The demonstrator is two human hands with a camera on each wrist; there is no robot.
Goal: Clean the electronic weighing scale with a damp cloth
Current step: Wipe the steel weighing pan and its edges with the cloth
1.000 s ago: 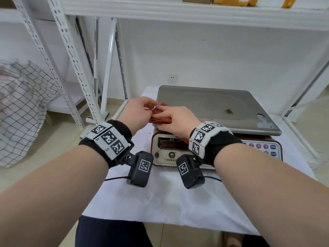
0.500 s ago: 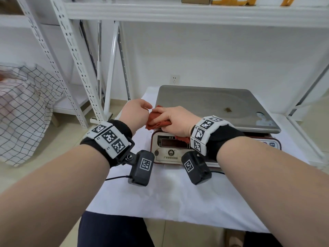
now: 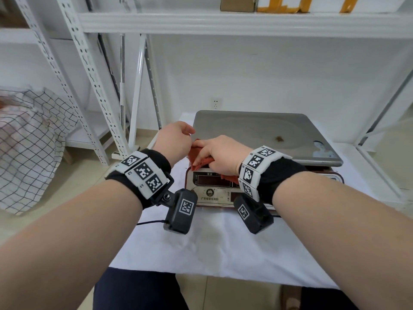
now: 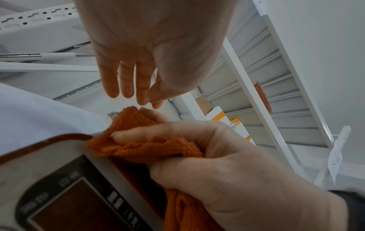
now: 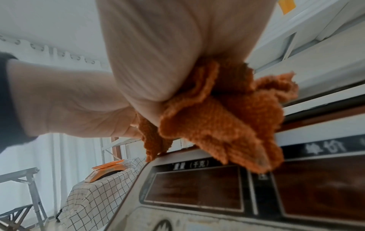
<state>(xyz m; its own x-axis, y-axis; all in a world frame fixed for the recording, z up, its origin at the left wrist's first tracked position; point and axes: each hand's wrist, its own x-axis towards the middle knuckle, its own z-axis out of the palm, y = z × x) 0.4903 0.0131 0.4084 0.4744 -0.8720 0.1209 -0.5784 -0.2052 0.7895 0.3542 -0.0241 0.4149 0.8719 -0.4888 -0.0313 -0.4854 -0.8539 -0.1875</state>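
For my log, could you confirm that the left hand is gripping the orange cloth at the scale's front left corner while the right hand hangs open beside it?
Not quite: the hands are swapped. The right hand grips the orange cloth at the scale's front left corner, while the left hand hangs open beside it. The left wrist view shows this.

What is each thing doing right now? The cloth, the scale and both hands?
Cloth: bunched up, gripped, at the scale's front left edge.
Scale: displays dark, brown spot on its pan.
Right hand: grips the cloth.
Left hand: relaxed, holds nothing, just beside the cloth.
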